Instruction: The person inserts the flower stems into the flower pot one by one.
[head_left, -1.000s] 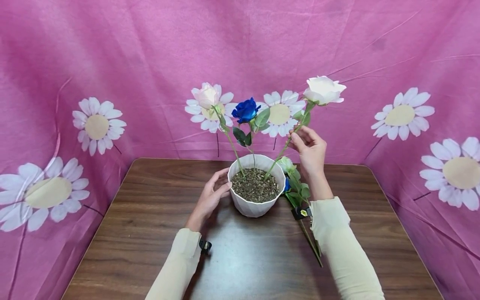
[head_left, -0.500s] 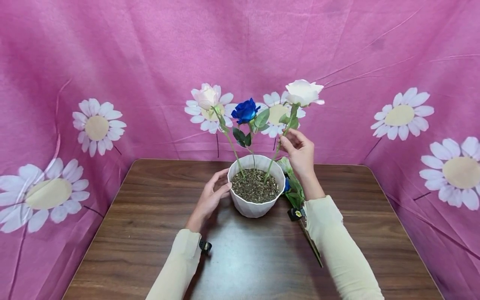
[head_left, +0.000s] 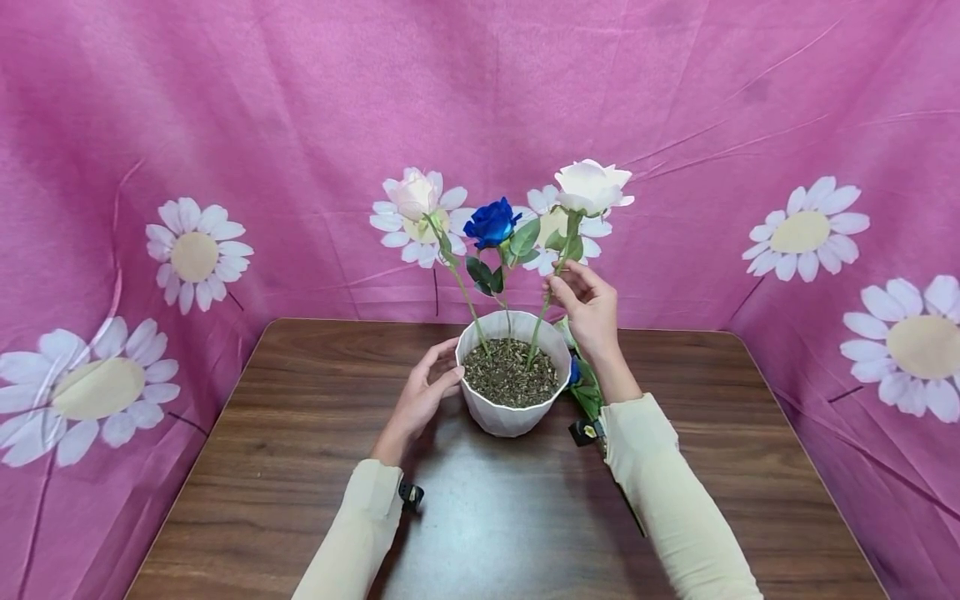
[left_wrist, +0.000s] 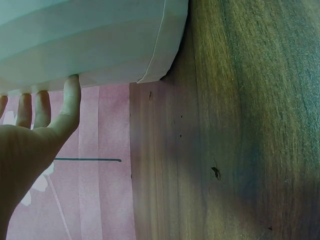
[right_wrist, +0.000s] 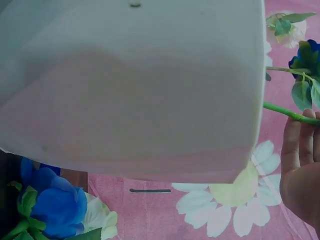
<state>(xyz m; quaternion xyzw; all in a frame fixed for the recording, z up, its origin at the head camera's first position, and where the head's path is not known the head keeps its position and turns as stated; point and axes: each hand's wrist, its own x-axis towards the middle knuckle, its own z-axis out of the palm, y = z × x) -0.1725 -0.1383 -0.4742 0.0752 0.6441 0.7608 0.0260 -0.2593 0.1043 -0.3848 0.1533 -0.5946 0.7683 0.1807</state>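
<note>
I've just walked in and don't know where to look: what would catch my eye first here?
Probably the white pot of soil at the middle of the wooden table, with a pale rose, a blue rose and a white rose standing in it. The right hand pinches the white rose's stem, while the left hand rests on the pot's side. Behind hangs pink daisy-printed cloth.

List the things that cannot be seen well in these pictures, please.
- Flowers lying behind the pot, head view: mostly hidden by the pot and the right hand; their number is unclear.
- White rose, right wrist view: bloom cut off by the edge; only the stem shows.
- Left hand, left wrist view: fingertips hidden behind the pot.
</note>
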